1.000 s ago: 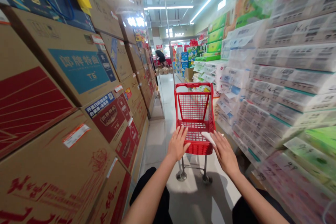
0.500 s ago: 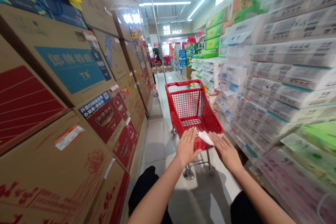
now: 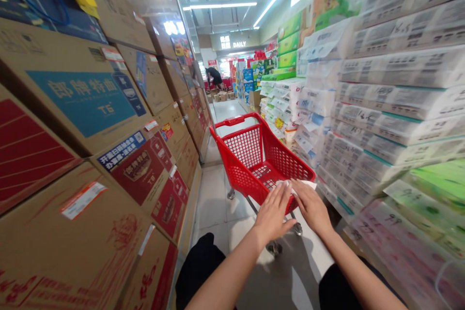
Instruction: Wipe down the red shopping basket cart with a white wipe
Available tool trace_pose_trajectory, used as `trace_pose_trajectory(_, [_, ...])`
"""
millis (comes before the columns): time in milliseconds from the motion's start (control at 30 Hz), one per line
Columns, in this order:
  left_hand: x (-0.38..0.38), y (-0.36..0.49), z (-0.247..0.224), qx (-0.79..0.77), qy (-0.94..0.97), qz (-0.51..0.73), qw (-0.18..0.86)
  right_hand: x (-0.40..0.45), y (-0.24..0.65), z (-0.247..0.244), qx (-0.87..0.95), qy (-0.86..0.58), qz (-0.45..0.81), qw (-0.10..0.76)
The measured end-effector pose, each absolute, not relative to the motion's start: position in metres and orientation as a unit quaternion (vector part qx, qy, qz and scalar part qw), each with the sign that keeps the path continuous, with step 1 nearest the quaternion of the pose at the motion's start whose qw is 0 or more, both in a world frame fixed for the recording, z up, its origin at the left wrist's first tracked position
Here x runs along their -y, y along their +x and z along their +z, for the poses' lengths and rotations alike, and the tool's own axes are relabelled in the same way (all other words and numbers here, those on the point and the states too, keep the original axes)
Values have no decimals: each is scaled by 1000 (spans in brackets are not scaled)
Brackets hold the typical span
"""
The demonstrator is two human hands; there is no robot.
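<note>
A red shopping cart (image 3: 232, 169) stands in front of me, turned at an angle, its basket holding nothing that I can see. My left hand (image 3: 275, 213) rests at its near edge, palm down, fingers extended and thumb apart. Close beside it on the right, my right hand (image 3: 310, 206) has its fingers stretched out, the fingertips nearly meeting those of my left hand. A white tissue (image 3: 308, 184) shows at the fingertips and sticks out beyond my right hand; how it is held is hidden.
Stacked cardboard boxes (image 3: 83, 101) line the left side, beside a shiny panel. Wrapped paper packs (image 3: 392, 101) are piled along the right. Farther down the aisle, a person in black (image 3: 215, 77) bends over near cartons (image 3: 223, 96) on the floor.
The cart has swung askew, its far end shifting left and its near edge right. My hands have moved closer together. More of the tissue now shows right of my fingers. The distant person has come into fuller view.
</note>
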State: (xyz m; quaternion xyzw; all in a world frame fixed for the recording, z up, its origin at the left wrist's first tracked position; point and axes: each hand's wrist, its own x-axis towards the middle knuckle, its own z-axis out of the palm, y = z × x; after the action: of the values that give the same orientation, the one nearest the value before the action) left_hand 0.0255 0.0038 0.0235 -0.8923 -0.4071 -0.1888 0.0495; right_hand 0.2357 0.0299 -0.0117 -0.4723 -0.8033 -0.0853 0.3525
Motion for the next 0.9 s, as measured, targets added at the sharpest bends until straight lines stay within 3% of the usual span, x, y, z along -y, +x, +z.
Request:
trace_pose_trajectory(200, [-43,-18,36,460,-863,-174,120,-38,272,-9,774,-517,-86,355])
trace_pose_trajectory(533, [-24,26,23,499,-832,-198,135,15,201,5,782,-502,-98,355])
trace_pose_trajectory(767, [-35,-5,33,424,-877,-166,155,18,241,1,822,-466,-109,309])
trace_pose_trajectory(900, [-61,-39,45,507,-825,-184,169,6,266,-9,795,-510,-95,313])
